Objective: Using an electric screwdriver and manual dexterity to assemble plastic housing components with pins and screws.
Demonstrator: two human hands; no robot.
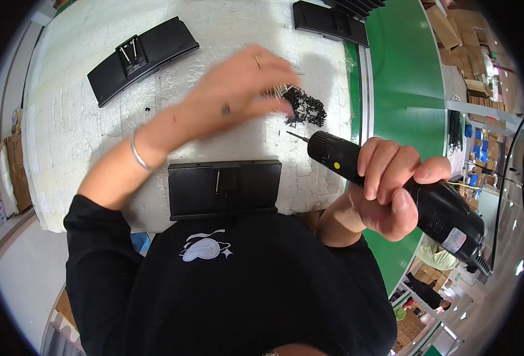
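My right hand (389, 187) is wrapped round a black corded electric screwdriver (339, 155), whose thin bit points left, just below a pile of small black screws (307, 108). My left hand (244, 86) is smeared by motion at the left edge of that pile, thumb below and fingers above. Several thin silver pins show by its fingers; whether it holds any, I cannot make out. Close to my body lies a black rectangular panel (250, 190) with one silver pin on its middle plate. Farther left, a curved black panel (170, 44) carries two silver pins in its central recess.
The white foam-like work surface (60, 142) bears these things. More black panels (327, 24) lie at the far right. A green table (401, 77) with a metal-coloured edge runs along the right. The screwdriver's black cable (502, 196) rises at the right. A person (426, 292) is in the background.
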